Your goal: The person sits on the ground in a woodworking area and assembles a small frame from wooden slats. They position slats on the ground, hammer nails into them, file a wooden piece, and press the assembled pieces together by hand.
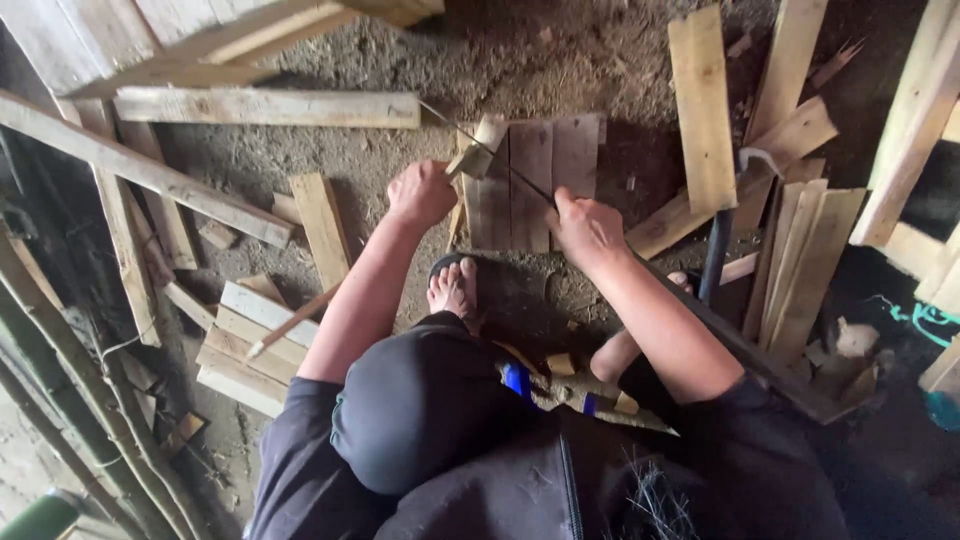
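Left hand [421,193] is closed around a short pale wooden block [480,148], held over the near-left corner of the grey plank panel [535,180]. Right hand [587,228] pinches a thin dark blade [500,160], whose long axis slants up-left across the block.

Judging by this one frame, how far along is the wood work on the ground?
Done: three short boards lie side by side on the dirt. In hand: the left hand holds a small wood block at their edge, and the right hand grips a thin blade against it. Left: many loose planks lie around.
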